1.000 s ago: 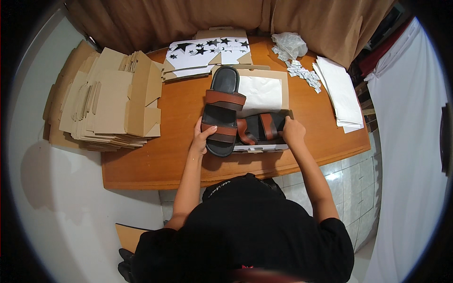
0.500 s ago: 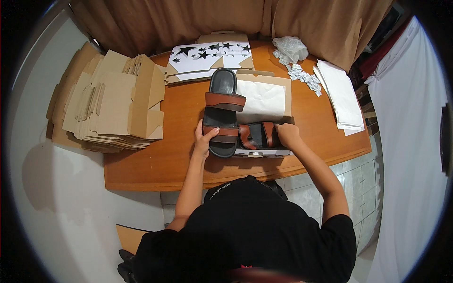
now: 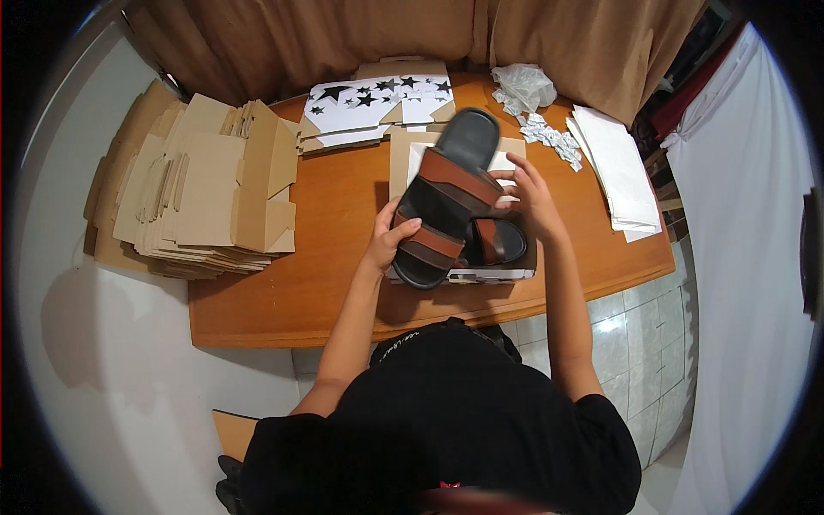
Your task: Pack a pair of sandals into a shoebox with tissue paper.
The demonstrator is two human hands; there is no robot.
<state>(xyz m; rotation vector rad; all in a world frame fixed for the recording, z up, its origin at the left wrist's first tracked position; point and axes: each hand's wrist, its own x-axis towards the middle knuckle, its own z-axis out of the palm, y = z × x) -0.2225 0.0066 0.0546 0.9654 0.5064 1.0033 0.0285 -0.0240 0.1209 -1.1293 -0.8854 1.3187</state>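
Observation:
My left hand [image 3: 390, 240] grips a black sandal with brown straps [image 3: 442, 227] near its lower end, thumb over the lower strap. The sandal is held tilted above an open cardboard box [image 3: 399, 159], its top leaning right. My right hand [image 3: 530, 196] is beside the upper strap, fingers apart; whether a fingertip touches the strap is hard to tell. A second sandal [image 3: 489, 240] lies in the box, partly hidden by the held one. White paper [image 3: 513, 165] shows against the raised lid behind the sandal.
Flattened cardboard boxes [image 3: 202, 180] are stacked at the left of the wooden table [image 3: 335, 257]. Star-printed boxes [image 3: 352, 112] lie at the back. At the back right are a clear plastic bag [image 3: 525, 86], small white packets [image 3: 554, 142] and white paper sheets [image 3: 611, 163].
The held sandal has moved right over the box and tilted. My right hand has left the second sandal and risen beside the held sandal's upper strap. The second sandal now sits farther right.

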